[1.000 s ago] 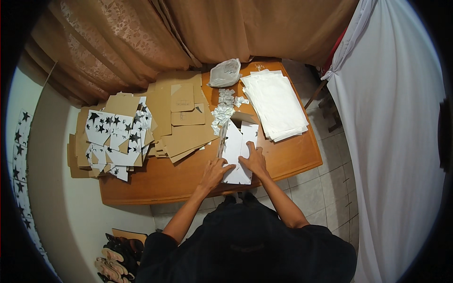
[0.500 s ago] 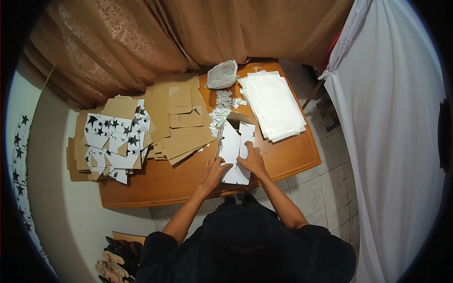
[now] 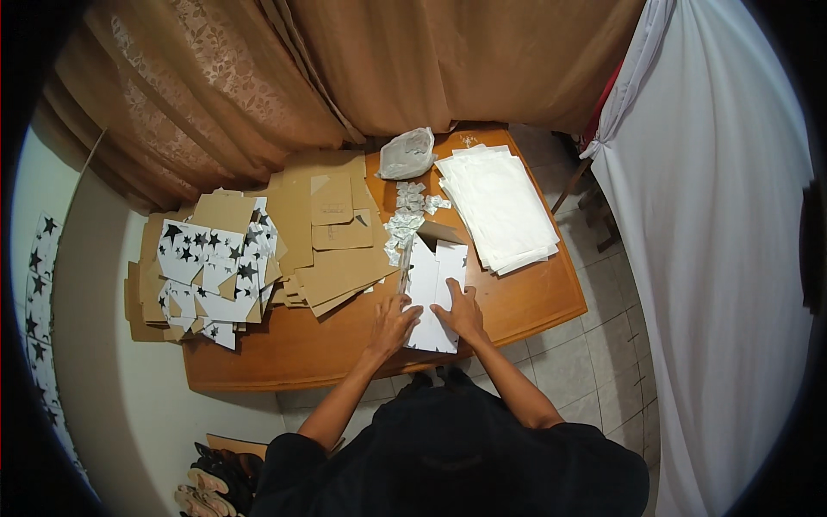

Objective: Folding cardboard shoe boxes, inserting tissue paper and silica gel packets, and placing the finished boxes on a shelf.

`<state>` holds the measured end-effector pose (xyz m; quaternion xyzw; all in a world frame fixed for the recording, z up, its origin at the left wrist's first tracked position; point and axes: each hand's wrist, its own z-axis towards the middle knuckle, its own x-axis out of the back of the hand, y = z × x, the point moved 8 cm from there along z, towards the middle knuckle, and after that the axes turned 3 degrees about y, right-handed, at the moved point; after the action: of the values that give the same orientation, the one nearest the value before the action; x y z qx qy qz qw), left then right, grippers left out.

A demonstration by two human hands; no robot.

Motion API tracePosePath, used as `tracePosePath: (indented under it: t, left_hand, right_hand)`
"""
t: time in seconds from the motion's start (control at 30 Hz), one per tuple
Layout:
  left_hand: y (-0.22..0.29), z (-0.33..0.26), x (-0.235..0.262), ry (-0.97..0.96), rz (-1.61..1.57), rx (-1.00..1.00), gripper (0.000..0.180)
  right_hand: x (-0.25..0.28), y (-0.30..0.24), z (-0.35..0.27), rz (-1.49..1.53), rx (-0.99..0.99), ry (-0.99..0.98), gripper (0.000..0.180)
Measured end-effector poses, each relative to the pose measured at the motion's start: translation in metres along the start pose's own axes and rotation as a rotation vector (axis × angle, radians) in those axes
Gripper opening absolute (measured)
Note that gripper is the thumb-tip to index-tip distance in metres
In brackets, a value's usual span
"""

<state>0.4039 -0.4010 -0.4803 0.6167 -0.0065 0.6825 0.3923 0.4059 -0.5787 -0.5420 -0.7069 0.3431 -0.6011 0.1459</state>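
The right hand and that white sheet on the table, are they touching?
Touching. The head view shows the right hand lying flat on the white sheet.

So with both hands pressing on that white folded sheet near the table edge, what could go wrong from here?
1. The white folded sheet lies close to the table's near edge; under the left hand and right hand it might slide off.
2. The small crumpled paper scraps just beyond it could get swept around.
3. The brown cardboard stack sits right beside the left hand and could be nudged and slip.
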Motion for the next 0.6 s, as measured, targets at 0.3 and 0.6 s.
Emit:
tracePosePath:
  t: [0.3,0.6]
  left_hand:
    - [0.005,0.121,0.049,0.212,-0.012,-0.120,0.038]
    - [0.000,0.199,-0.009,-0.249,0.234,-0.261,0.032]
  right_hand:
    - [0.006,-0.008,-0.002,-0.035,-0.010,-0.047,0.083]
    - [0.004,-0.007,0.004,-0.065,-0.011,-0.071,0.084]
